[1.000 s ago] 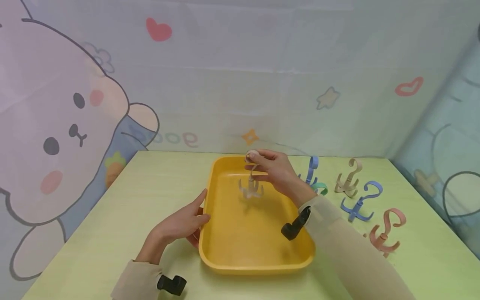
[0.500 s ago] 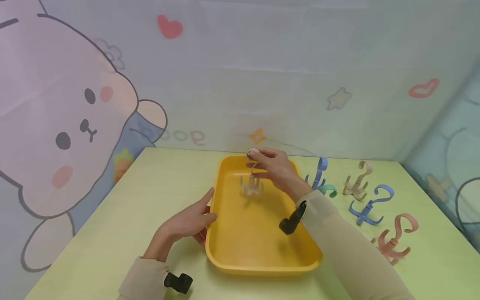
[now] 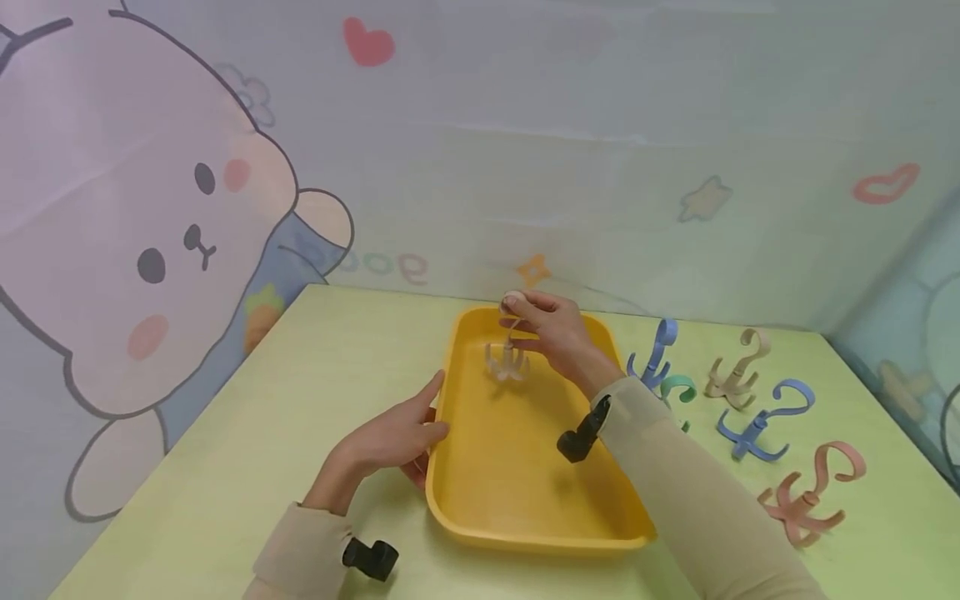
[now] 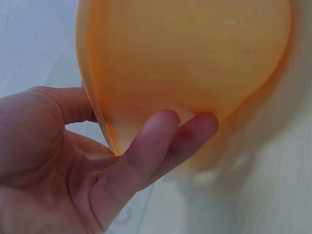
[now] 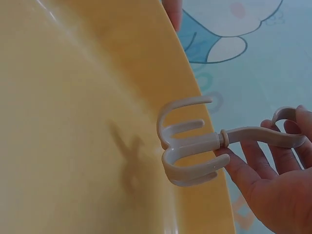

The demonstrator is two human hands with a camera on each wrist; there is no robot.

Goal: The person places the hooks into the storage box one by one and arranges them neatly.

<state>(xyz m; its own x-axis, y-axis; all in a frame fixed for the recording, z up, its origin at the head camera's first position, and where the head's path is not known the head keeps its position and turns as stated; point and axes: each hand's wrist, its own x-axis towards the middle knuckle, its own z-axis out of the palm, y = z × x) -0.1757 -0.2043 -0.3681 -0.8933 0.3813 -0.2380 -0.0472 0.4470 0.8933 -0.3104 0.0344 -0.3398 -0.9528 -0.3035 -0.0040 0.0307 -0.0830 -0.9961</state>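
A yellow plastic tray point(image 3: 540, 537) lies on the pale green table. My left hand point(image 3: 420, 429) grips its left rim, thumb on the edge and fingers under the tray point(image 4: 185, 58); the left wrist view shows the left hand point(image 4: 141, 146) close up. My right hand point(image 3: 525, 317) pinches the curved top of a beige multi-prong hook point(image 3: 507, 360) and holds it upright above the tray's far end. In the right wrist view the beige hook point(image 5: 192, 146) hangs clear of the tray floor point(image 5: 73, 126), held by the right hand point(image 5: 287, 141).
Right of the tray several loose hooks lie on the table: a blue one point(image 3: 654, 354), a green one point(image 3: 678, 387), a beige one point(image 3: 738, 371), another blue one point(image 3: 761, 421) and a pink one point(image 3: 810, 492). A cartoon-print wall stands close behind the table.
My right hand has carried the beige hook a little toward the tray's far end. The left hand keeps its hold on the rim. The head view has shifted left.
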